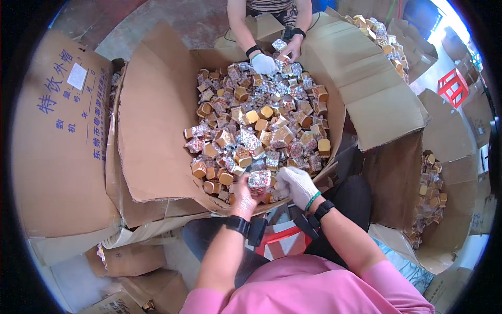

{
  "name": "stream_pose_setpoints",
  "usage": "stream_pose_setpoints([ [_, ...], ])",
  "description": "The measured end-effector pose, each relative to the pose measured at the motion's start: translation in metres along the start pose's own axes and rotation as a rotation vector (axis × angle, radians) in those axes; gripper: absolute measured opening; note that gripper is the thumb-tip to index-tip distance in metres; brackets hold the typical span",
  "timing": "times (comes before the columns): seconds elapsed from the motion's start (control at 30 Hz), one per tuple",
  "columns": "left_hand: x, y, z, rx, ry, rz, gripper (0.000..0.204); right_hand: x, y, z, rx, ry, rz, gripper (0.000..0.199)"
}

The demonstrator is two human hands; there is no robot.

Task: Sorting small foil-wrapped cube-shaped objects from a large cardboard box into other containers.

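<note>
My bare left hand [244,198] grips a small boxy piece in shiny, red-flecked clear wrap [259,179], held over the near edge of the pile. Just right of it is my right hand [297,185] in a white knit glove. Its fingers are curled together, and whatever may be between them is hidden. Beneath both hands, a large open carton [157,120] holds a heap of similar boxy pieces [240,94], some bare and gold-coloured, many in crinkled wrap. I cannot tell exactly what the pieces are.
Across the carton, another person's gloved hand [264,64] and bare hand [293,49] handle pieces. A tall closed-sided carton [63,157] stands left. More filled cartons stand right, one with pieces [431,188]. A red plastic stool [453,88] is farther back. Carton flaps [376,99] jut outward.
</note>
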State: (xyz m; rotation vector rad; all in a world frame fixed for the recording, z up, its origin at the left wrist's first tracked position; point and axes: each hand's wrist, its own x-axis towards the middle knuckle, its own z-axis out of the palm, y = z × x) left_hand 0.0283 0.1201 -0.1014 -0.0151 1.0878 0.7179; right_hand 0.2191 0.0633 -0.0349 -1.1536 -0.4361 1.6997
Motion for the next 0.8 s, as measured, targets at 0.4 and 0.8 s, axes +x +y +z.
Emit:
stream_pose_setpoints([
  [0.4, 0.056, 0.050, 0.070, 1.719, 0.502, 0.607, 0.055, 0.006, -0.017, -0.032, -1.573, 0.066, -0.550, 0.011],
  [0.8, 0.104, 0.045, 0.073, 1.502, 0.638, 0.433, 0.093, 0.016, -0.010, -0.041, -1.532, 0.108, -0.716, 0.015],
])
